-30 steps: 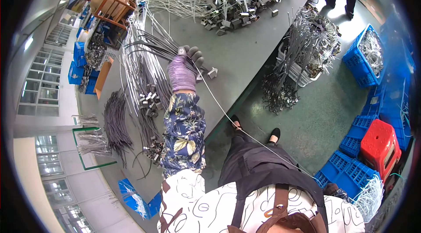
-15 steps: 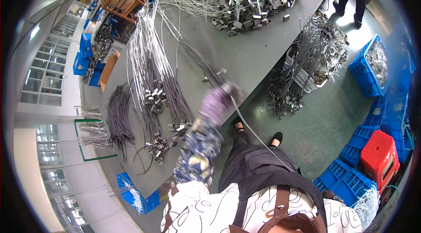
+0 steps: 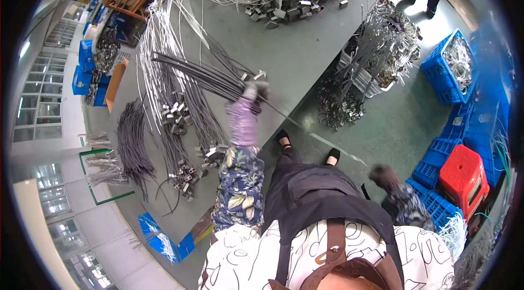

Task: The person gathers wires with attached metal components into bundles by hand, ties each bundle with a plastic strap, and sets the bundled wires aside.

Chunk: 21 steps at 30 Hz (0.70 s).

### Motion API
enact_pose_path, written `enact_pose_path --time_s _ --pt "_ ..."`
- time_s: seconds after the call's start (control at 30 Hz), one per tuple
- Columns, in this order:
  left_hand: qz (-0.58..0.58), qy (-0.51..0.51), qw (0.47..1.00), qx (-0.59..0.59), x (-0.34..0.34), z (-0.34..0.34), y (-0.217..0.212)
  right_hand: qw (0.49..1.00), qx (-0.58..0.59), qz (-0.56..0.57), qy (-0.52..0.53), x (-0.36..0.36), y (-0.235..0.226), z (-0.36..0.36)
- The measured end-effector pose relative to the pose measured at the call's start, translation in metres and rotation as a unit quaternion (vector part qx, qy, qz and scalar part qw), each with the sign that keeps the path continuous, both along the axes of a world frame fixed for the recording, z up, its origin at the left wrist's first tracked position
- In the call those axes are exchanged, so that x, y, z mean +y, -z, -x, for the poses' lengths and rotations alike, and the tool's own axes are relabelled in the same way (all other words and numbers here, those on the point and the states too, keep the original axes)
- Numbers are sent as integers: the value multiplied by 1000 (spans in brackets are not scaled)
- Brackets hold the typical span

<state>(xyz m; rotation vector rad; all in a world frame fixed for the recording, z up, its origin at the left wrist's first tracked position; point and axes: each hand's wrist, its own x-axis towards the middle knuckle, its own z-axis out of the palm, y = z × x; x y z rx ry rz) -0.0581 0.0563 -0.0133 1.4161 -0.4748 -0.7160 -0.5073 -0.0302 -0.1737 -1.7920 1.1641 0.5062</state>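
Cable bundle (image 3: 202, 77): dark grey, thin straight strands gathered tight at one end, fanning slightly at the other.
Axis: long axis runs from the gripped end up-left across the table (image 3: 305, 55), free ends pointing toward the far left.
Position: above the table's near edge, over loose grey cables (image 3: 180, 120) with metal ends.
Left hand (image 3: 252, 92): gloved, closed around the bundle's near end.
Thin wire (image 3: 322, 140): runs from the left hand down-right over the floor.
Right hand (image 3: 383, 176): dark glove, low beside the apron, blurred; cannot tell its grip.
Surroundings: blue crates (image 3: 453, 66) and red stool (image 3: 463, 174) to the right.
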Motion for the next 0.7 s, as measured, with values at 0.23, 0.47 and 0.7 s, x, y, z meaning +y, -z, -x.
enact_pose_path --time_s 0.23,0.47,0.7 --pt "-70 -99 987 107 -22 14 87 896 -386 -190 110 -36 -120 -318" --pt "-83 -138 977 142 -21 -62 69 868 -332 -324 176 -72 -122 -377" --pt "32 -137 953 270 -41 -114 71 863 -323 -365 134 -49 -150 -381"
